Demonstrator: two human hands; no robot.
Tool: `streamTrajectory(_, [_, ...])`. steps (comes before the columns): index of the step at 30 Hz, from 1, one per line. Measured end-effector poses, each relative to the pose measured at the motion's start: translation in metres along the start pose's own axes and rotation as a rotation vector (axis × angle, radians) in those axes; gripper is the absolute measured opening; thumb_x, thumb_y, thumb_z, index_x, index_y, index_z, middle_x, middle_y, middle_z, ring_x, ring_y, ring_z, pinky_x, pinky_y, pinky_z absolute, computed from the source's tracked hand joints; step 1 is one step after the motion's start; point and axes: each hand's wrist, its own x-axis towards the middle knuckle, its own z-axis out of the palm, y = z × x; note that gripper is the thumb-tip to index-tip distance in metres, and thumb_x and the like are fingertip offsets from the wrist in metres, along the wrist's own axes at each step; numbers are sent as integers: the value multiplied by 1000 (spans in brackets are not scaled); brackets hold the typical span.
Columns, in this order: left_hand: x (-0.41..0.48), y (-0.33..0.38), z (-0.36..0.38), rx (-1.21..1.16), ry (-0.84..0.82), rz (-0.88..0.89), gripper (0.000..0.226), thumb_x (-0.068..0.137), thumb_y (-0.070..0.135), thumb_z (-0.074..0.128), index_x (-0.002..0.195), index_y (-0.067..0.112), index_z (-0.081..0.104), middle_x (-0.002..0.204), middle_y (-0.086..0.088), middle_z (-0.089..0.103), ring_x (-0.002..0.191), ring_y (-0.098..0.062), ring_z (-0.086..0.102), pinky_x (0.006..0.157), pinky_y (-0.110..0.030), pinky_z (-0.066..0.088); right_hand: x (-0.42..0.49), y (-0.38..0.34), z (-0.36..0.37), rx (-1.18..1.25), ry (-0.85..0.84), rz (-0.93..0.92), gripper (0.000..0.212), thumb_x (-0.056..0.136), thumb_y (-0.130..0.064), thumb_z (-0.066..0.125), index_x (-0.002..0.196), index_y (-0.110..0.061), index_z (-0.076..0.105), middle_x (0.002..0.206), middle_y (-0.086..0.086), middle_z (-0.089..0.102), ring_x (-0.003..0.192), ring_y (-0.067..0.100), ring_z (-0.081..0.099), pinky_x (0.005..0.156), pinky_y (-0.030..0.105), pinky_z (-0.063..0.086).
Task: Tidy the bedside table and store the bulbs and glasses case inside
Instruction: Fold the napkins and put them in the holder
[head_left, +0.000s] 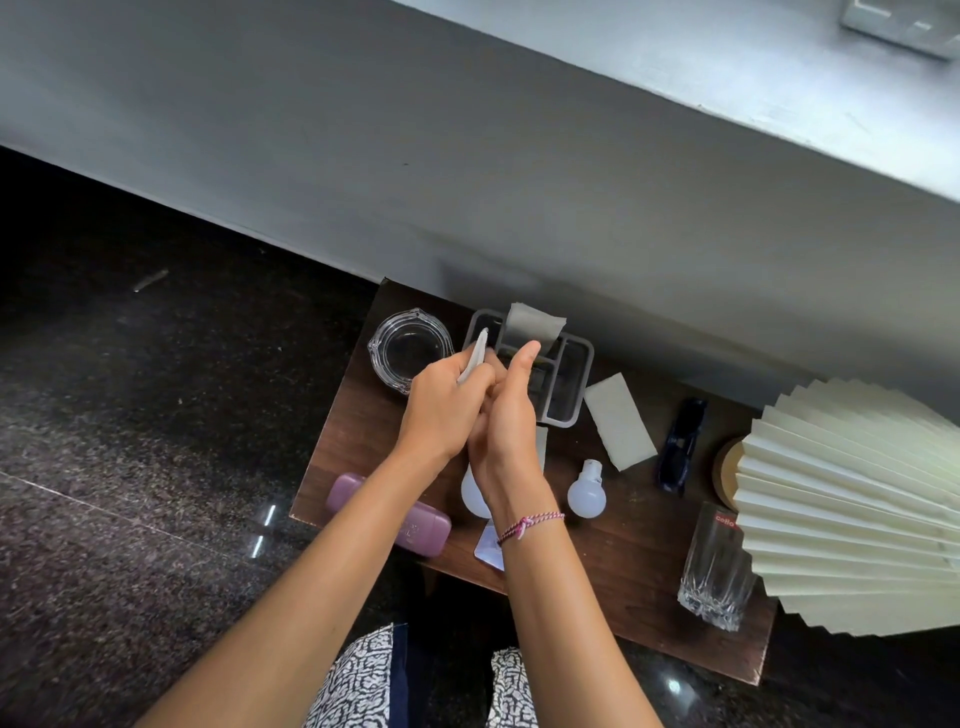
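Note:
A dark wooden bedside table (613, 561) carries the clutter. A pink glasses case (415, 530) lies near its front left edge, partly under my left forearm. One white bulb (587, 491) lies in the open middle; a second bulb (471, 499) is mostly hidden behind my right wrist. My left hand (441, 410) is shut on a thin white folded paper (475, 353) that sticks up toward the grey organiser tray (579, 371). Pressed against the left one, my right hand (506, 415) has its thumb raised; what it holds is hidden.
A glass ashtray (410, 348) sits at the back left. A folded tissue (618, 421), dark sunglasses (680, 447), a tall drinking glass (717, 566) and a pleated cream lamp shade (852, 509) fill the right side. A grey wall runs behind; dark stone floor lies left.

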Motion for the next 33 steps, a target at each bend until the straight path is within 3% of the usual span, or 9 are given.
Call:
streamTrajectory(2, [1,1,1,-9,-4,-24,47,88,17,48,47,37,58,48,20,58,53,9,54,45,-2,35,1,0,1,4,18,-13,71,92,-63,22,125,-11,59,125,10,63,118,17,58,107,35,43])
streamTrajectory(7, [2,2,2,-34,-16,-64,48,89,19,45,48,40,59,50,22,58,56,11,54,47,-4,36,3,1,1,-65,80,-38,66,91,-64,25,69,-26,74,83,0,71,93,14,65,94,35,48])
streamTrajectory(9, [1,1,2,-48,-22,-78,47,90,19,45,49,39,59,50,21,57,56,10,53,51,-9,36,2,2,1,-63,64,-29,63,91,-64,25,97,-24,73,107,3,70,108,14,62,103,36,45])
streamTrajectory(11, [1,-1,1,-74,-27,-91,40,89,18,44,55,32,59,57,16,58,61,6,55,60,-19,39,0,3,0,-30,29,-7,72,90,-64,24,134,-12,51,138,6,53,128,15,49,112,37,35])
streamTrajectory(17, [-6,-2,0,-177,-6,-169,44,89,15,44,57,41,59,74,20,59,78,9,57,88,-27,46,-5,6,-5,83,8,14,75,92,-60,24,142,-4,33,150,8,38,138,16,35,117,34,26])
streamTrajectory(19, [-9,-1,2,-217,-13,-170,34,89,13,44,89,36,68,102,14,65,100,-1,58,103,-34,42,-7,7,-7,106,-2,7,75,93,-59,23,143,-3,32,150,9,37,139,16,34,118,34,25])
streamTrajectory(22, [-12,-1,2,-218,1,-176,45,91,12,43,136,11,47,140,-4,50,130,-14,45,113,-39,35,-11,7,-10,99,-11,-13,75,93,-59,21,143,-4,32,151,9,35,140,17,32,118,32,23])
streamTrajectory(28, [-34,-7,10,-182,286,-55,36,90,15,51,125,16,58,111,1,69,104,-9,65,95,-33,52,-20,11,-27,96,94,-122,64,98,-50,21,135,-5,46,139,8,51,130,15,46,109,28,34])
streamTrajectory(33, [-53,-14,25,27,266,5,23,87,7,53,100,20,68,93,2,71,86,-6,68,81,-25,57,-34,25,-57,133,250,-188,49,100,-43,27,114,-13,62,109,2,68,105,9,64,90,22,51])
